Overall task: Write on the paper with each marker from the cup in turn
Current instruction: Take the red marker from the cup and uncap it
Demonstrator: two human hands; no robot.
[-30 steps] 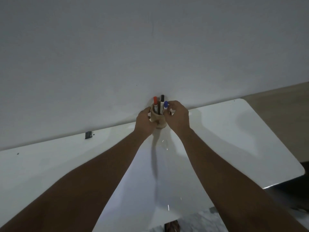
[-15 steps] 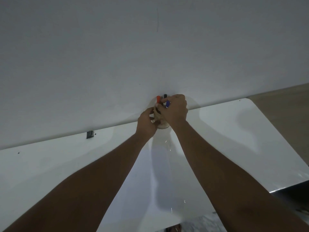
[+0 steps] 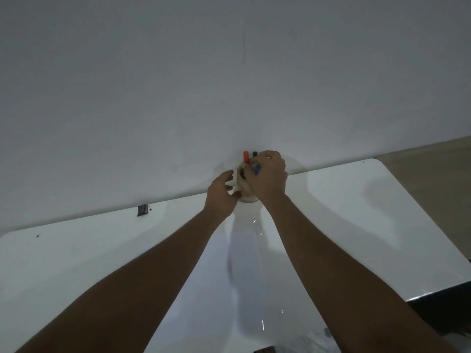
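Note:
A small tan cup (image 3: pixel 245 193) stands at the far edge of the white table (image 3: pixel 356 225), against the wall. A red-capped marker (image 3: pixel 246 156) and a black-capped marker (image 3: pixel 254 154) stick up out of it. My right hand (image 3: pixel 269 177) is over the cup, fingers closed around the blue-capped marker (image 3: pixel 257 170). My left hand (image 3: pixel 220 197) is just left of the cup, fingers spread, thumb near the cup's base. The white paper (image 3: pixel 229 301) lies on the table between my forearms.
A grey wall (image 3: pixel 229 85) rises right behind the cup. A small dark clip (image 3: pixel 142 210) sits at the table's back edge on the left. The table's right corner (image 3: pixel 377 161) borders a tan floor. A dark object (image 3: pixel 265 350) shows at the bottom edge.
My right hand has gone from beside the cup to over it and closed on the blue marker. My left hand has loosened from the cup and opened.

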